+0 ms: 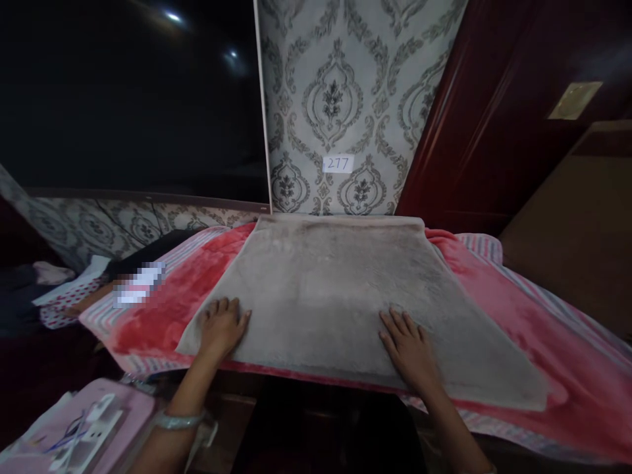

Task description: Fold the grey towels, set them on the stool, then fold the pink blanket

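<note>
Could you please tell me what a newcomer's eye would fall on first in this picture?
Probably the grey plush cloth spread flat in the middle, over a red blanket. The left hand and right hand press flat on its near edge. Behind, a small "277" label sits on patterned wallpaper.

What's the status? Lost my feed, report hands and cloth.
Left hand and right hand flat, open on grey towel. Towel spread over red blanket. Nothing on it.

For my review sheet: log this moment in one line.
left hand: flat on grey towel | right hand: flat on towel | towel: spread over red blanket
</note>
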{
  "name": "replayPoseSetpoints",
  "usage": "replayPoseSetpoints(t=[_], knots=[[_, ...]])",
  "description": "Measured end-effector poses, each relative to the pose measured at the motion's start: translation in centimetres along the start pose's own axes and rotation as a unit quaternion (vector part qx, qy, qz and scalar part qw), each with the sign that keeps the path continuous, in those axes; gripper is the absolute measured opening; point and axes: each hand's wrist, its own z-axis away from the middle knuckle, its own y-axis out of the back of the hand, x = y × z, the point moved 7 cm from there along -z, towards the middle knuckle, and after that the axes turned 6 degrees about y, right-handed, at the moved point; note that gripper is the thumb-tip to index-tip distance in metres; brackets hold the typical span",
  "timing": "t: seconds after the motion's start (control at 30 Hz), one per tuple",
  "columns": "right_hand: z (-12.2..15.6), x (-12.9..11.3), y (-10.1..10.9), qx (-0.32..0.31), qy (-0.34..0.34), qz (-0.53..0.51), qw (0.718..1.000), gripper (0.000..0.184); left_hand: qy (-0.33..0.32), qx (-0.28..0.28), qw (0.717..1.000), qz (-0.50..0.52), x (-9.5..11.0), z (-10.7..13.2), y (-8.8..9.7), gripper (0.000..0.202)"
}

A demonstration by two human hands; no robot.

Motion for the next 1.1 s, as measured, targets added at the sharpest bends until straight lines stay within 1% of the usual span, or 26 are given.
replayPoseSetpoints(t=[0.03,0.07,0.1,0.2,0.27,0.3,0.33,0.37,0.4,0.47,0.53,0.6,0.7,0.77,0.83,0.87,0.9,0.93,0.97,1.03,1.1], knots=[[0.0,0.0,-0.1,0.0,0.001,-0.001,1.0,0.053,-0.015,-0.003,1.0,0.01,1.2,-0.3,0.4,0.057],[-0.1,0.0,-0.2,0.001,0.002,-0.002,1.0,0.053,-0.04,-0.008,0.999,0.023,2.9,-0.7,0.8,0.057],[-0.1,0.0,-0.3,0.003,0.002,-0.001,1.0,0.053,-0.072,-0.014,0.997,0.037,4.9,-1.0,1.1,0.057],[-0.1,0.1,-0.5,0.001,0.001,0.013,1.0,0.054,-0.183,-0.045,0.979,0.077,12.4,-2.3,1.4,0.06],[-0.1,0.2,-0.6,-0.005,0.002,0.024,1.0,0.055,-0.239,-0.053,0.966,0.089,16.7,-3.1,1.0,0.062],[0.0,0.3,-0.8,-0.007,0.002,0.027,1.0,0.055,-0.249,-0.066,0.962,0.085,18.3,-3.6,0.5,0.062],[0.0,0.4,-0.9,-0.008,0.005,0.027,1.0,0.056,-0.255,-0.075,0.961,0.082,19.4,-3.9,-0.2,0.063],[0.0,0.5,-1.0,-0.008,0.008,0.026,1.0,0.057,-0.255,-0.082,0.96,0.081,20.1,-4.2,-0.9,0.064],[0.1,0.6,-1.2,-0.005,0.012,0.023,1.0,0.058,-0.252,-0.086,0.961,0.08,20.4,-4.5,-1.6,0.065],[0.1,0.7,-1.5,0.007,0.022,0.016,1.0,0.06,-0.24,-0.082,0.964,0.081,19.8,-5.0,-2.6,0.067],[0.1,0.9,-1.9,0.023,0.032,0.011,0.999,0.061,-0.213,-0.072,0.971,0.078,17.7,-5.9,-3.2,0.068],[0.2,1.1,-2.2,0.036,0.032,0.004,0.999,0.062,-0.168,-0.06,0.982,0.069,14.2,-7.4,-3.3,0.068],[0.3,1.3,-2.5,0.045,0.031,-0.01,0.998,0.063,-0.097,-0.046,0.993,0.052,7.5,-10.2,-2.7,0.067],[0.4,1.4,-2.6,0.057,0.036,-0.022,0.997,0.064,-0.059,-0.047,0.996,0.043,3.3,-11.9,-2.2,0.066],[0.4,1.4,-2.7,0.074,0.041,-0.036,0.996,0.064,-0.022,-0.049,0.998,0.035,0.2,-13.2,-1.7,0.064],[0.4,1.5,-2.8,0.081,0.042,-0.043,0.995,0.064,-0.005,-0.048,0.998,0.031,-0.7,-13.7,-1.4,0.063],[0.4,1.5,-3.0,0.086,0.043,-0.05,0.994,0.064,0.007,-0.042,0.999,0.028,-1.0,-14.1,-1.0,0.062],[0.4,1.5,-3.1,0.089,0.042,-0.056,0.994,0.064,0.01,-0.034,0.999,0.026,-0.8,-14.5,-0.7,0.062],[0.4,1.6,-3.3,0.092,0.041,-0.06,0.993,0.064,0.001,-0.025,0.999,0.027,-0.1,-14.9,-0.5,0.061],[0.4,1.7,-3.5,0.1,0.038,-0.064,0.992,0.064,-0.053,-0.02,0.998,0.034,2.8,-15.6,-0.4,0.061],[0.5,1.8,-3.7,0.109,0.039,-0.065,0.991,0.065,-0.126,-0.038,0.99,0.044,6.4,-16.4,-1.0,0.06]])
